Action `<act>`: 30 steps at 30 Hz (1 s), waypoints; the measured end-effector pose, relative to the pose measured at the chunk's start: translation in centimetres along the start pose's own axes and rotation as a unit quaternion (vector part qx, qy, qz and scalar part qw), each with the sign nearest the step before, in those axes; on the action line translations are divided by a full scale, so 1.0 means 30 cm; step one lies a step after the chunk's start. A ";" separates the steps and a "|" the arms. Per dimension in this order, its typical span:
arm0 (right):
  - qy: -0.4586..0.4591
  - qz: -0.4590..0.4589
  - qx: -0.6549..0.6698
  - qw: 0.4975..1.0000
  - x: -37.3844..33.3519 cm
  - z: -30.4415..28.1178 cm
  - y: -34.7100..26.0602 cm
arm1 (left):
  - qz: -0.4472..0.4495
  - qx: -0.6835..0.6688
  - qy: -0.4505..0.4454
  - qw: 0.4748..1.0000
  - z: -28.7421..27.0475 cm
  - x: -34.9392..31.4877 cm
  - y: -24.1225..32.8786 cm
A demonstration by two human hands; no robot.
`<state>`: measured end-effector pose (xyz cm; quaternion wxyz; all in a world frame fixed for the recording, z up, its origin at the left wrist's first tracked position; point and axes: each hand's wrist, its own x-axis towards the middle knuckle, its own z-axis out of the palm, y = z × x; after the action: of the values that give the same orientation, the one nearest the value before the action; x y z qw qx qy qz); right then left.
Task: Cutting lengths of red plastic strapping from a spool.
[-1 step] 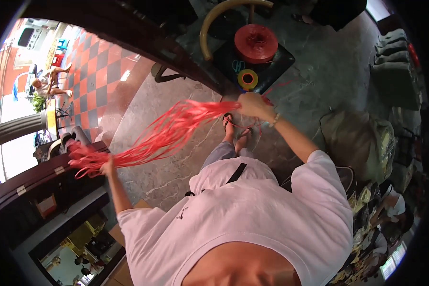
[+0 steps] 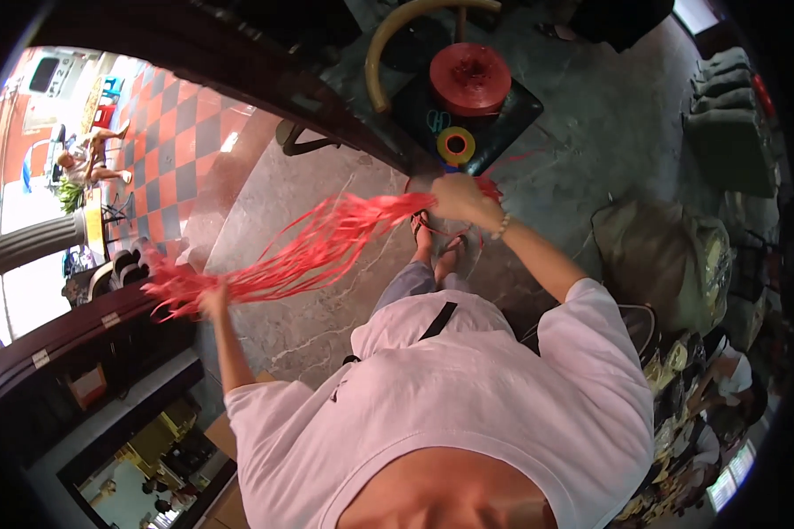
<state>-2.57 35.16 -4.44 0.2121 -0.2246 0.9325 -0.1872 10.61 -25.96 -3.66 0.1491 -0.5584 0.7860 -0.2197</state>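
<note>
A long bundle of red plastic strands [image 2: 326, 242] is stretched between my two hands, its middle fanned out loosely. My left hand [image 2: 213, 301] is closed round the bundle near its left end, and loose red loops spill past the fist. My right hand [image 2: 460, 199] grips the other end, with a tuft of red sticking out beyond it. Just past the right hand, a yellow roll of tape [image 2: 455, 146] and a large red roll of plastic twine [image 2: 470, 78] rest on a dark square seat [image 2: 519, 104]. Teal scissor-like handles [image 2: 438, 121] lie beside the tape.
A curved wooden chair rail [image 2: 375, 70] rises behind the seat. Dark wooden framing [image 2: 300, 101] runs along the left. At right stand a covered bulky pile [image 2: 653, 256] and stacked grey chairs [image 2: 728, 115]. Outside, a person [image 2: 93, 159] sits beyond the checkered tiles [image 2: 181, 132].
My left hand has moved a little right, bringing the bundle's left end with it. My right hand has shifted slightly left, so the hands are closer and the strands bunch up more.
</note>
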 end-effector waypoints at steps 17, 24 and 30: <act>-0.047 -0.094 0.058 0.993 -0.163 0.127 -0.631 | 0.312 -0.003 -0.879 0.360 -0.443 -1.478 0.877; 0.070 -0.261 0.279 0.921 -0.229 0.011 -0.641 | 0.242 -0.080 -0.915 0.312 -0.407 -1.411 1.069; 0.321 -0.185 0.248 0.895 -0.202 -0.145 -0.257 | 0.326 -0.074 -0.816 0.471 -0.616 -1.197 0.842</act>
<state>2.86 32.90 4.52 -0.0882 -0.2606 0.8151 -0.5099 -6.84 18.29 -1.11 0.7419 -0.1971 0.4474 0.4589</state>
